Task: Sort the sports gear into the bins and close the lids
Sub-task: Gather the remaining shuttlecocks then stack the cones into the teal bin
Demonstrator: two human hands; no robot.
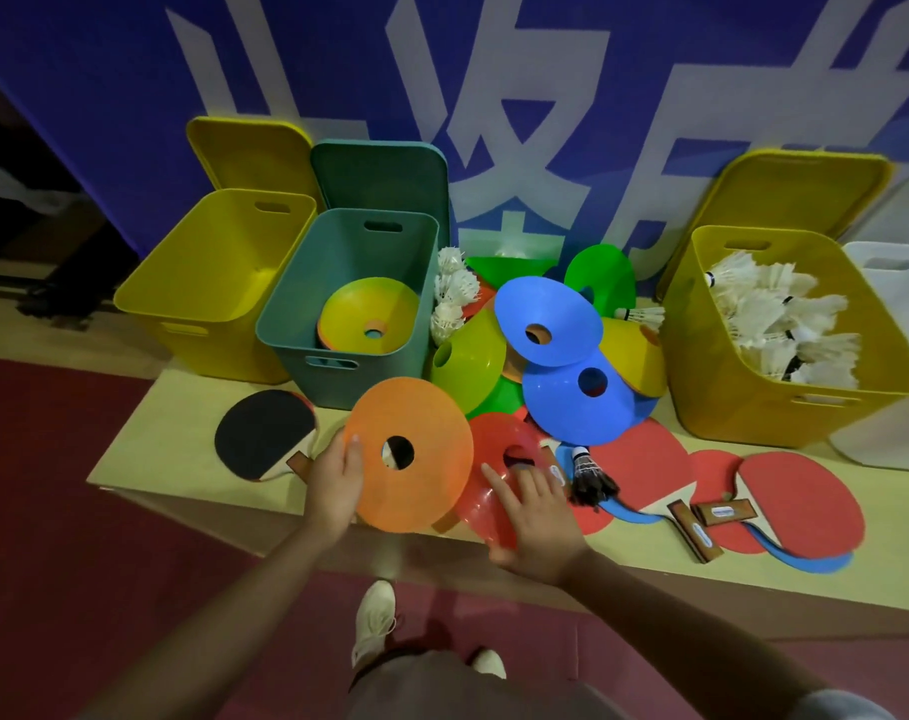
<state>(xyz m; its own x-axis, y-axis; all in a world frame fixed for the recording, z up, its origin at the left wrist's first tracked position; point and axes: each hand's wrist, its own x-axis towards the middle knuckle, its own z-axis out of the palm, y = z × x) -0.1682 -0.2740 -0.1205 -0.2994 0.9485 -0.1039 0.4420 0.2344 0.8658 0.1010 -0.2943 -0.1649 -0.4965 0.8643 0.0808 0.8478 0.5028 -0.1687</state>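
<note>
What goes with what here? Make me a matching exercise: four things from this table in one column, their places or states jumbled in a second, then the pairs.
Things
1. orange cone
2. teal bin
3. right yellow bin
4. black paddle

Places or states
A. full of white shuttlecocks
B. lying at the table's left front, untouched
C. held by the left hand
D. holds stacked cones, lid open

Pairs: 1-C, 2-D, 3-A, 4-B
</note>
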